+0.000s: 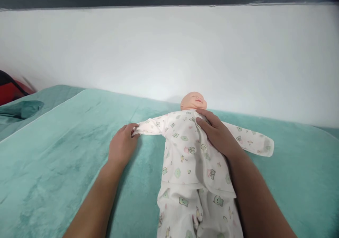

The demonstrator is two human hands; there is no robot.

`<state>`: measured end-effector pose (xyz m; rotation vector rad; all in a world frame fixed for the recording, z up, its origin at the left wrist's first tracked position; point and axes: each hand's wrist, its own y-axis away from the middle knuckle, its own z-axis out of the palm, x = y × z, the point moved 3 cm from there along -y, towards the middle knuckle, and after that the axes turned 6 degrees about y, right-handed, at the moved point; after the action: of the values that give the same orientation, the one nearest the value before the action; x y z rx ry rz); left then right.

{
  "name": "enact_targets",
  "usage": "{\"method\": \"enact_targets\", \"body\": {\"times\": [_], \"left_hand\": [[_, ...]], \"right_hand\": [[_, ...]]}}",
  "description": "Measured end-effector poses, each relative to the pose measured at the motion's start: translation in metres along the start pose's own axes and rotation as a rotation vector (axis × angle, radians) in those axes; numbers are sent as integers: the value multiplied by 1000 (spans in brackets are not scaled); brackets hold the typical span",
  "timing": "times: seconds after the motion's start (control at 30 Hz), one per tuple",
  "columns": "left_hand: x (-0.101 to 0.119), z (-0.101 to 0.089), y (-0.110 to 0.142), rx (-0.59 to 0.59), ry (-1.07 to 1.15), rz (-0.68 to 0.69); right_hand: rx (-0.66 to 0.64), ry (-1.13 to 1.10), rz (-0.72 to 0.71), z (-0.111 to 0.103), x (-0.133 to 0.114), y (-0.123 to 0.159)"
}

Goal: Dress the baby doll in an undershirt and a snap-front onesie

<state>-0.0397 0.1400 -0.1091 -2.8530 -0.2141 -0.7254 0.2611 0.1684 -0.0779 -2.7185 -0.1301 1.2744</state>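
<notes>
While the baby doll (194, 100) lies on its back on the teal plush cover (74, 153), head toward the white wall (132, 54), the person appears to be arranging its printed jacket (182, 153). The left hand (122, 142), out to the left of the doll, pinches the cuff of the outstretched sleeve (152, 126) between thumb and fingers; its wrist is bent slightly inward. The right hand (219, 137) rests on the doll's chest, palm down, thumb and forefinger parted near the neckline; its other fingers are hidden. That forearm reaches up along the doll's right-hand edge as the person sees it, beside the opposite sleeve (255, 142). Matching printed trousers (177, 202) cover the doll's legs. Judging from this pose, the next move calls for a light pull at the pinched cuff, with the chest kept steady.
</notes>
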Motion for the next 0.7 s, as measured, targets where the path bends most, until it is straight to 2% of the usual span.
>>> {"method": "enact_targets", "body": {"times": [0.13, 0.3, 0.4, 0.53, 0.6, 0.7], "left_hand": [[-2, -9, 1, 194, -120, 64], [-12, -6, -1, 264, -257, 44], [-12, -6, 0, 387, -172, 51], [1, -7, 6, 528, 36, 252], [9, -1, 7, 466, 60, 371], [17, 17, 6, 211, -2, 526]], "right_hand": [[5, 2, 5, 0, -1, 0], [3, 5, 16, -1, -3, 1], [-1, 11, 28, -1, -3, 1], [3, 1, 42, 0, -2, 0], [6, -5, 38, 0, -1, 0], [25, -11, 26, 1, 0, -1]]}}
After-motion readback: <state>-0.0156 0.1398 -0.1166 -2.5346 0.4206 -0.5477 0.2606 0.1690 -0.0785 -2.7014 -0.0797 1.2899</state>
